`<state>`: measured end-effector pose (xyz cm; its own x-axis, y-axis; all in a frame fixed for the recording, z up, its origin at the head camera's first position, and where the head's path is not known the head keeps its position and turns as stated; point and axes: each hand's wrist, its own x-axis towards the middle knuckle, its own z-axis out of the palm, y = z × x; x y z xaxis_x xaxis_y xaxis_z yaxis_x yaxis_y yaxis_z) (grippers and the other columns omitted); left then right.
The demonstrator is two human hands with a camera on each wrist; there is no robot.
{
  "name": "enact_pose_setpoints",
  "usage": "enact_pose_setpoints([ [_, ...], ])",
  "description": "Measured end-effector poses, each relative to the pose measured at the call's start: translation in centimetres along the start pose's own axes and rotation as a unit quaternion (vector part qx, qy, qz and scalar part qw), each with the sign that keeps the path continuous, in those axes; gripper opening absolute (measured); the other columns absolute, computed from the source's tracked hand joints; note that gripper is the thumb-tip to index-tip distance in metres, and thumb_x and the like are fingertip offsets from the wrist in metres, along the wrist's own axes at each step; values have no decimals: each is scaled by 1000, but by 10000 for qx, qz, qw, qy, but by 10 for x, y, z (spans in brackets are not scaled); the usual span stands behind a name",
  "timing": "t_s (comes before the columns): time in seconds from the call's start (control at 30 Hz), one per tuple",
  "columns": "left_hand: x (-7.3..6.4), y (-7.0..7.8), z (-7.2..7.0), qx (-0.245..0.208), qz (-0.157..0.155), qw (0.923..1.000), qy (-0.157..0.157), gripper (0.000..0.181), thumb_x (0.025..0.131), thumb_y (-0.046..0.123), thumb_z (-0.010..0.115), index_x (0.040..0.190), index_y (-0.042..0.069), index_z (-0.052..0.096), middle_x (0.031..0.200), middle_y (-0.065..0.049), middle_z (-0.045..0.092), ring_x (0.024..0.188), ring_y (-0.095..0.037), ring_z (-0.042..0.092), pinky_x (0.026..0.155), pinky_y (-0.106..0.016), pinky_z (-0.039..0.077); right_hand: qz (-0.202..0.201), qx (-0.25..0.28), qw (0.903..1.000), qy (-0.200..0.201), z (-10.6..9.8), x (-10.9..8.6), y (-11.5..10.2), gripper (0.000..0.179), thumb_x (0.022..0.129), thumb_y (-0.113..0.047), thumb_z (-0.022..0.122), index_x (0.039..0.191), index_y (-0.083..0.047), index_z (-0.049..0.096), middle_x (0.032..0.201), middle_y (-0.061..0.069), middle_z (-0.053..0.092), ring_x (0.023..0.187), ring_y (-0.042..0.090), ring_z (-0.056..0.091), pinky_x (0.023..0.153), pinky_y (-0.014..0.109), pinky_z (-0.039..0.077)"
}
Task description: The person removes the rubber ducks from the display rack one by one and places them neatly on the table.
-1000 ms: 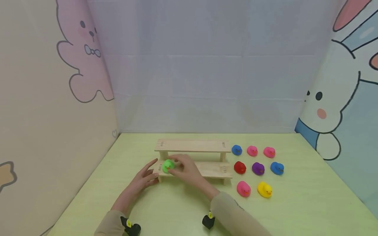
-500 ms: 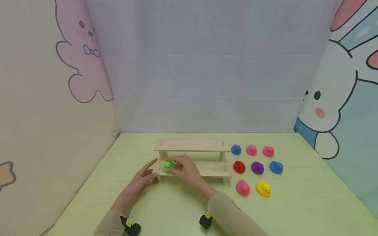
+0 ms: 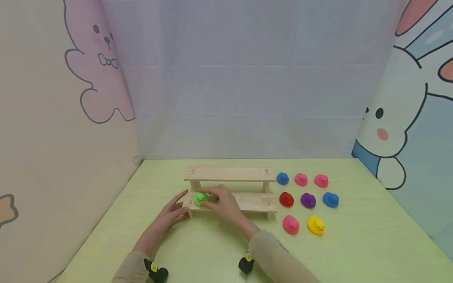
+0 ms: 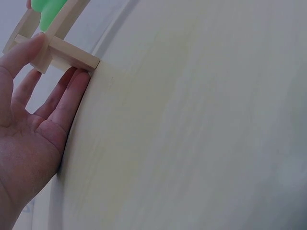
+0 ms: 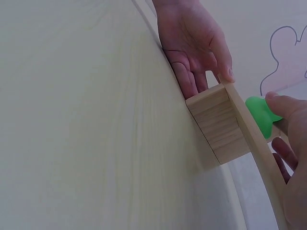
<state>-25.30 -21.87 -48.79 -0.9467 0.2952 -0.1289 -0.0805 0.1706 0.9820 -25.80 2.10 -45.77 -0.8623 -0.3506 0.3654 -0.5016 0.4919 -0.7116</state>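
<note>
A green rubber duck (image 3: 200,199) rests on the left end of the lower step of a two-step wooden rack (image 3: 226,173). My right hand (image 3: 223,205) comes in from the right and pinches the duck between thumb and fingers. My left hand (image 3: 172,212) lies at the rack's left end, its fairly straight fingers touching the side. In the left wrist view, the left hand's thumb is at the edge of the lower board (image 4: 67,21) and other fingers reach the leg (image 4: 76,53). The right wrist view shows the duck (image 5: 261,115) partly covered by the right hand (image 5: 295,139).
Several more rubber ducks stand in rows on the table to the right of the rack, among them a red duck (image 3: 286,199), a purple duck (image 3: 308,200) and a yellow duck (image 3: 316,225). A pale curtain (image 3: 247,78) hangs behind the table (image 3: 371,220).
Both hands and the green duck stay nearly in place against the rack. The whole head view shifts slightly left.
</note>
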Motion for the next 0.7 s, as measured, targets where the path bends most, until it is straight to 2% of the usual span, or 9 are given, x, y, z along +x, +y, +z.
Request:
enact_pose_setpoints([
  [0.2, 0, 0, 0, -12, -53, 10000, 53, 72, 104, 22, 59, 164, 25, 20, 157, -31, 39, 130, -26, 60, 107, -36, 56, -23, 300, 9995, 80, -1, -2, 1, 40, 92, -28, 76, 130, -21, 71, 120, -3, 74, 97, 14, 55, 79, 19, 48],
  [0.37, 0, -2, 0, -61, -47, 10000, -1, 72, 104, 21, 58, 165, 24, 19, 157, -32, 38, 129, -23, 60, 106, -33, 56, -31, 605, 9981, 120, -7, -6, 2, 39, 92, -23, 77, 130, -18, 71, 121, -1, 73, 106, 17, 61, 84, 20, 53],
  [0.53, 1, -2, 0, -101, -21, 9999, -16, 72, 104, 21, 59, 165, 23, 20, 157, -32, 39, 126, -18, 61, 104, -31, 56, -41, 622, 9979, 182, -20, -15, -3, 39, 90, -21, 78, 129, -17, 72, 124, -2, 74, 108, 18, 65, 83, 21, 55],
  [0.7, 1, -1, 0, -105, -16, 9999, 39, 71, 104, 20, 59, 164, 23, 21, 156, -32, 40, 125, -19, 61, 104, -31, 57, 10, 601, 9977, 309, -40, -27, -9, 39, 89, -22, 79, 128, -23, 72, 126, -4, 74, 109, 20, 66, 85, 25, 56],
])
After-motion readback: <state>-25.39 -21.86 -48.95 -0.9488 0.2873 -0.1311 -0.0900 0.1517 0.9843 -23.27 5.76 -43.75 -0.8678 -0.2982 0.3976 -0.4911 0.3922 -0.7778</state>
